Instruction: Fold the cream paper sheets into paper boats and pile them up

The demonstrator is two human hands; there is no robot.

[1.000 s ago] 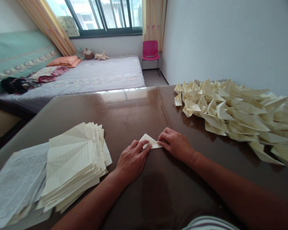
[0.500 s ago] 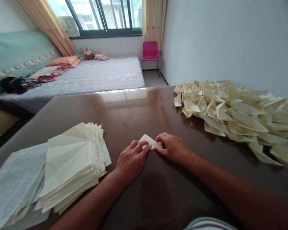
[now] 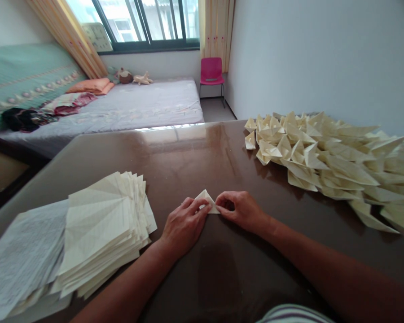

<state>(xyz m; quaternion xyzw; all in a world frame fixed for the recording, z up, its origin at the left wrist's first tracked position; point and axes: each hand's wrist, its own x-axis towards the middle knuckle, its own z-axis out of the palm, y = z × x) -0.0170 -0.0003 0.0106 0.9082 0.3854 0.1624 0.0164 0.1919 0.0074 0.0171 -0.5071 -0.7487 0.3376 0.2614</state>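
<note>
A small folded piece of cream paper (image 3: pixel 205 194), triangular at its top, lies on the brown table (image 3: pixel 175 170) between my hands. My left hand (image 3: pixel 186 223) is closed on its left side, thumb and fingertips together over the paper. On the other side, my right hand (image 3: pixel 241 208) pinches the right edge with thumb and forefinger, the other fingers curled. The lower left part of the paper is hidden under my left fingers.
A stack of creased cream sheets (image 3: pixel 97 224) lies at the left, partly over a pile of printed sheets (image 3: pixel 30 255). Many folded paper boats (image 3: pixel 333 157) are heaped at the right by the wall. Beyond the table are a bed (image 3: pixel 155 101) and a pink chair (image 3: pixel 211 72).
My right hand's fingertips have shifted slightly left and down along the paper's right side, and the right corner has come inward. My left hand has stayed nearly still.
</note>
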